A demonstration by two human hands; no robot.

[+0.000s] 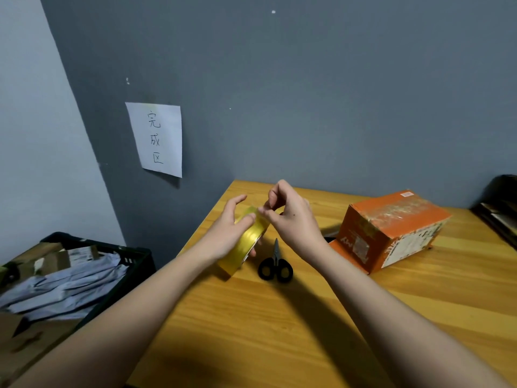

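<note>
A large roll of yellowish packing tape [246,245] is held on edge over the wooden table [279,317], near its left side. My left hand [229,231] grips the roll from the left, thumb on its outer face. At the top of the roll, the fingertips of my right hand [291,217] pinch the tape where its end lies. Black-handled scissors [275,266] lie shut on the table just right of the roll. An orange cardboard box [391,231], its top taped over, stands to the right with one flap open toward me.
A black plastic crate [134,264] holding grey mailer bags and cardboard sits on the floor to the left. A paper sign [156,138] hangs on the grey wall. Dark trays [500,208] stand at the table's far right edge.
</note>
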